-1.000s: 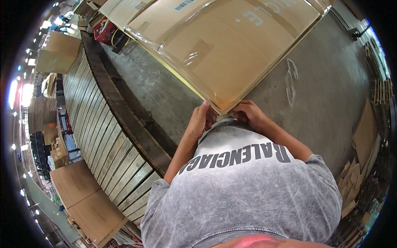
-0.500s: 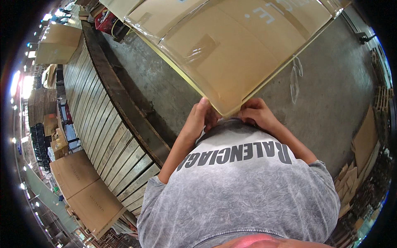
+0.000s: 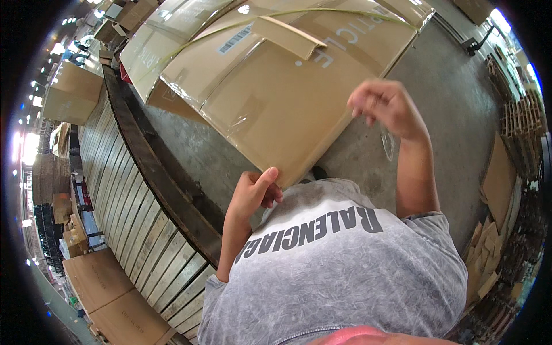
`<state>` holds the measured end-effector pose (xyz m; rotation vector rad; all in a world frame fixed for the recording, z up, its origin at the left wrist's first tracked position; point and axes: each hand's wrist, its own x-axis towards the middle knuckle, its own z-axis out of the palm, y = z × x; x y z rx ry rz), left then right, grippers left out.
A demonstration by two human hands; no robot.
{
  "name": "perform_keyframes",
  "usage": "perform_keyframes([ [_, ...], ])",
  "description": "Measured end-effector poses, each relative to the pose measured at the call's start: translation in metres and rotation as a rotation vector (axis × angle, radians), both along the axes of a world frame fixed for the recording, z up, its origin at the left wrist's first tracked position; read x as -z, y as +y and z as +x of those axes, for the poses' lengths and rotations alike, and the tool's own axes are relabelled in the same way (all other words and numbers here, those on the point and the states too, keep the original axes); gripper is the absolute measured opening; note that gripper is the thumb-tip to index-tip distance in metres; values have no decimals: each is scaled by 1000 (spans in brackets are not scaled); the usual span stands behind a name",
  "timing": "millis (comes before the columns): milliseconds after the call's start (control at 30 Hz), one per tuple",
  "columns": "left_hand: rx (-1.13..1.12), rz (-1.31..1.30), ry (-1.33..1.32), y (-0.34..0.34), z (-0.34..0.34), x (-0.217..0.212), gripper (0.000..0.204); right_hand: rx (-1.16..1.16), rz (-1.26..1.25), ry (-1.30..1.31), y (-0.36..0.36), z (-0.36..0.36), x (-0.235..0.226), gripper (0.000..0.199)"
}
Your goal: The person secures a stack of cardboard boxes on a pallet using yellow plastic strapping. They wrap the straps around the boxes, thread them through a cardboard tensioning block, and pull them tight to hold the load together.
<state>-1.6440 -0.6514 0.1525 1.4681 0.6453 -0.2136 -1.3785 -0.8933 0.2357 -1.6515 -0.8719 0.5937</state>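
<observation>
A large cardboard box [image 3: 270, 109] wrapped in clear film fills the upper middle, one corner pointing towards me. My left hand [image 3: 253, 191] is at that near corner, thumb on the edge and fingers curled beside it. My right hand [image 3: 388, 106] is raised at the box's right edge, blurred, its fingers partly bent; whether it holds anything I cannot make out. A thin yellow strap [image 3: 333, 10] arcs across the top of the box. An angled piece of cardboard [image 3: 287, 35] lies on the top near the strap.
A slatted conveyor [image 3: 121, 167] curves along the left, with brown cartons [image 3: 115, 293] beside it. Another wrapped box [image 3: 158, 46] adjoins mine at the far left. On the right stand flattened cardboard [image 3: 499, 178] and wooden pallets [image 3: 520, 123]. A clear film strip [image 3: 388, 144] hangs beside the box.
Both hands were together at the near corner; my right hand has lifted away up and right. The yellow strap, earlier along the box's near edges, now lies across its top. More of the top shows.
</observation>
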Motion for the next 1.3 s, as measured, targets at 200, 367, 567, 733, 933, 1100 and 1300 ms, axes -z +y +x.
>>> perform_keyframes([
  [200,9,-36,-16,5,-10,6,68,388,96,-333,66,65,10,21],
  [367,-57,-64,-36,-5,-20,6,68,322,67,-652,147,88,2,18],
  [567,-107,-24,-62,-11,-20,10,68,265,-340,-936,212,143,-1,70],
  [733,16,-2,-129,-6,-22,16,69,267,-416,-834,233,173,12,88],
  [933,-379,169,-205,62,-31,26,50,224,-381,-786,240,157,22,83],
  [1100,-797,576,-280,197,5,34,43,221,-308,-764,242,173,40,72],
  [1300,-1171,934,-276,312,67,57,74,212,-229,-845,243,215,40,56],
])
